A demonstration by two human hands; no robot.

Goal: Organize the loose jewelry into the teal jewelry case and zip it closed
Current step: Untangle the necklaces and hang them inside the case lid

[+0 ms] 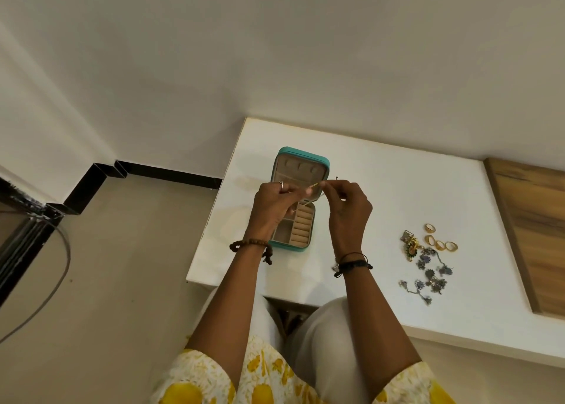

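I have both hands raised together just above the open teal jewelry case (pixel 301 198), the left hand (pixel 273 207) and right hand (pixel 348 211) each pinched on an end of a thin gold chain (pixel 313 185) stretched between them; the chain is too fine for me to tell whether I am working a clasp or only straightening it. The case lies open on the white table (pixel 382 195), its lid tipped away from me, and its beige ring rolls (pixel 301 226) and small compartments look unfilled as far as I can see past my hands. I judge the task to be at an early stage: right of the case, near but apart from it, four gold rings (pixel 440 238) wait in a loose cluster, with a gold ornament (pixel 411 247) beside them and a tangle of silver floral pieces (pixel 431 275) nearer to me. All of that is left to stow, and the zipper is not yet closed. Further right of the case a wooden panel (pixel 532 235) adjoins the tabletop. Behind the case rises a plain white wall, and left of it the beige floor runs to a black skirting.
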